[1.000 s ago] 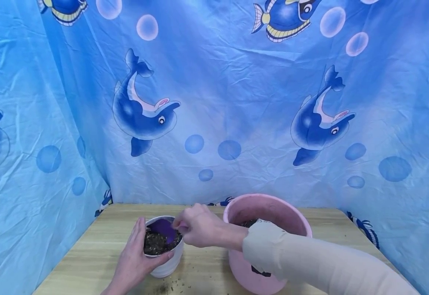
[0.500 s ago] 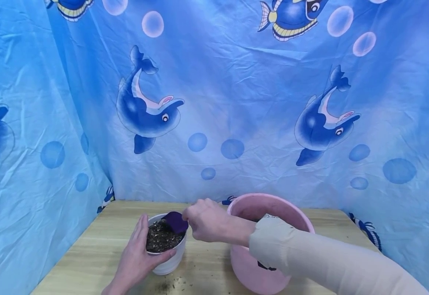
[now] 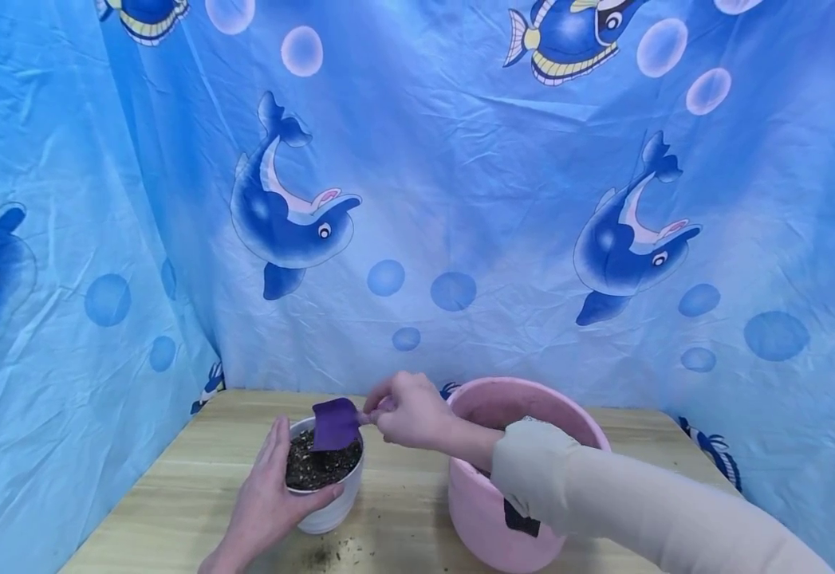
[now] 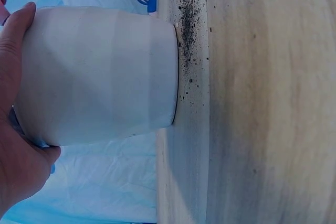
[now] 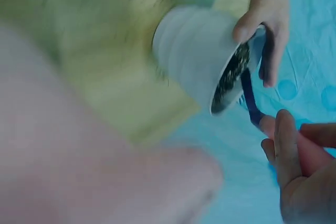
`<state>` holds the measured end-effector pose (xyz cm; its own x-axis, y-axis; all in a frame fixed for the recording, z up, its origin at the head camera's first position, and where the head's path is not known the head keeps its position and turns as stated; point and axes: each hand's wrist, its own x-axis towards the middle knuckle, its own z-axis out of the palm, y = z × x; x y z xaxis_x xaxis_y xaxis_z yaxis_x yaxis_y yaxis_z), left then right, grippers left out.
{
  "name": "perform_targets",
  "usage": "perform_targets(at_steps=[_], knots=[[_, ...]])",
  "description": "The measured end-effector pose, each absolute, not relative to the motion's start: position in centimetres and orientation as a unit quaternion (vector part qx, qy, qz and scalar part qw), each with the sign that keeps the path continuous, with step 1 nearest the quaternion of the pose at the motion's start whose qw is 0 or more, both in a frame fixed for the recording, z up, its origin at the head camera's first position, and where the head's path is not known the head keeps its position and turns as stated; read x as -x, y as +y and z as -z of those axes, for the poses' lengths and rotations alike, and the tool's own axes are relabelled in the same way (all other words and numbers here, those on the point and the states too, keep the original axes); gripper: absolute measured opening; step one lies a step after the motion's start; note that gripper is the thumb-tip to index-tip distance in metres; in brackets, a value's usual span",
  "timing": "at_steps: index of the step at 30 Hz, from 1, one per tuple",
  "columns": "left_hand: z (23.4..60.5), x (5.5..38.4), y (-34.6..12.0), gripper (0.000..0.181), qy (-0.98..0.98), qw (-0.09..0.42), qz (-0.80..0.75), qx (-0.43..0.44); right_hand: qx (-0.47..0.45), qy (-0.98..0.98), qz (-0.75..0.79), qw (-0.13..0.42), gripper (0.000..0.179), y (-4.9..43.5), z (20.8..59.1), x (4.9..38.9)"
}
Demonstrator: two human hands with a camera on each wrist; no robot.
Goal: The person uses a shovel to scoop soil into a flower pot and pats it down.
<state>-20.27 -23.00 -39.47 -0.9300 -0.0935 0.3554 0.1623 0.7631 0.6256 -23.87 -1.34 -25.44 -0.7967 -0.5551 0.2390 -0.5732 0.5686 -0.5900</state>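
A white flowerpot (image 3: 331, 513) stands on the table, filled with dark soil (image 3: 308, 469) to a little below its rim. My left hand (image 3: 265, 501) holds the pot at its near left side, thumb and fingers spread around the upper wall; the left wrist view shows that grip on the pot (image 4: 105, 72) from the side. My right hand (image 3: 413, 413) grips the pink handle (image 5: 312, 156) of a small hand trowel. Its purple blade (image 3: 336, 425) is over the far right part of the soil. Whether the blade's tip touches the soil is hard to tell.
A pink bucket (image 3: 482, 522) with a dark patch on its front stands right of the pot, beneath my right forearm. Spilled soil (image 3: 324, 554) lies on the wooden table (image 3: 187, 486). A blue dolphin-print cloth (image 3: 417, 199) hangs behind and at both sides.
The trowel blade has come up out of the pot, its purple face now showing above the soil, which looks more level. My right hand has risen slightly to the right. My left hand keeps its hold.
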Motion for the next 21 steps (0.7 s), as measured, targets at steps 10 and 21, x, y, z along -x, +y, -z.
perform_targets(at_steps=[10, 21], knots=[[39.9, 20.4, -23.0, 0.133, -0.915, 0.194, 0.352, 0.025, -0.12, -0.779, -0.604, -0.117, 0.009, -3.2, 28.8, 21.8], [39.8, 20.5, -23.1, 0.131, -0.913, 0.217, 0.343, 0.049, -0.129, -0.755, -0.635, -0.102, 0.012, -4.4, 32.4, 18.7]])
